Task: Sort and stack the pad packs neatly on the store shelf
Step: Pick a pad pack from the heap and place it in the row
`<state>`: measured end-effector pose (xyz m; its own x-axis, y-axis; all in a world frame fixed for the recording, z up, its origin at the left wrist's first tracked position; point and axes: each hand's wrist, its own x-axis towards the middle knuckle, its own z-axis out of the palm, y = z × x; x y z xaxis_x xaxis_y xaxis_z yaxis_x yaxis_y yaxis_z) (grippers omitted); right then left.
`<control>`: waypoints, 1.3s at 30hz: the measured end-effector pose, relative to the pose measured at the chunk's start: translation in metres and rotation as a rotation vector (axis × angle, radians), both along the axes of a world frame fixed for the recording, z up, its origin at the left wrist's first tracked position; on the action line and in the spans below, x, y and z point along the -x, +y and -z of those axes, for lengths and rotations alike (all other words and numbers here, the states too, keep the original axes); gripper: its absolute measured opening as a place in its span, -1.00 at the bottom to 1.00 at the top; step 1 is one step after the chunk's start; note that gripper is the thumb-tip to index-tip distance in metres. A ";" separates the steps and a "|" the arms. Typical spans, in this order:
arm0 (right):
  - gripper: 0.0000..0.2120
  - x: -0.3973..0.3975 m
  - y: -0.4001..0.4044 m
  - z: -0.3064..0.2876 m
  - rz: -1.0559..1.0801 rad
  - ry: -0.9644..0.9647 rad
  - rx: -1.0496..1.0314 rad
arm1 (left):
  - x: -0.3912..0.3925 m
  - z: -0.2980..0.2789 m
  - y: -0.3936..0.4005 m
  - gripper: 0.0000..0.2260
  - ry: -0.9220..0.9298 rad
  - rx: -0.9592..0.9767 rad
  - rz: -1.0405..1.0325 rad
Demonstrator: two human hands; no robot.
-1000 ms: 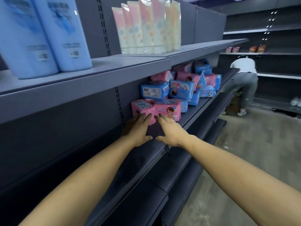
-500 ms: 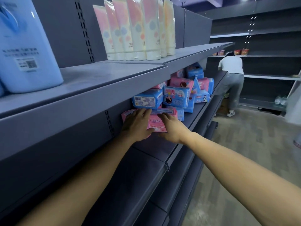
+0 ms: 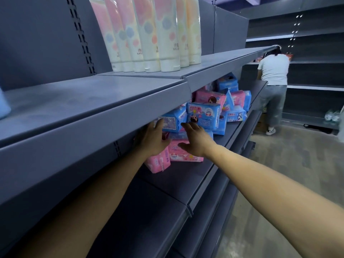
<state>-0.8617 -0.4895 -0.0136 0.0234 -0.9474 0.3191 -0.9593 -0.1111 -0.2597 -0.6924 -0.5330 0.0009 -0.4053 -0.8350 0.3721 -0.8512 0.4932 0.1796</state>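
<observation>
Under the shelf [image 3: 104,116], my left hand [image 3: 151,139] and right hand [image 3: 194,141], fingers extended and grasping nothing, reach for a blue pack [image 3: 172,122] atop pink packs [image 3: 183,152], which I judge needs lifting next.

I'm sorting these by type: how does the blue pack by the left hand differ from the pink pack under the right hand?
The blue pack sits higher on the pile; the pink pack lies flat on the shelf. Blue shows a printed label panel, pink a cartoon front. Both are soft wrapped pad packs.

Both hands reach under the top shelf [image 3: 115,116]. Left hand [image 3: 152,140] touches a blue pack [image 3: 172,122]; right hand [image 3: 196,141] hovers over a pink pack [image 3: 184,155].
</observation>
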 end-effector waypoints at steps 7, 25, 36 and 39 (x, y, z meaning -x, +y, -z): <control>-0.24 0.037 -0.044 -0.005 0.033 -0.052 -0.034 | 0.033 -0.004 -0.027 -0.25 0.177 -0.081 -0.081; -0.18 0.063 -0.143 0.001 -0.110 -0.499 -0.137 | 0.063 -0.003 -0.097 -0.06 0.488 -0.372 -0.219; -0.30 0.064 -0.167 0.003 -0.166 -0.878 -0.198 | 0.050 -0.003 -0.114 -0.17 0.695 -0.537 -0.227; -0.29 0.062 -0.170 0.006 -0.196 -0.968 -0.241 | 0.049 -0.005 -0.113 -0.01 0.702 -0.555 -0.270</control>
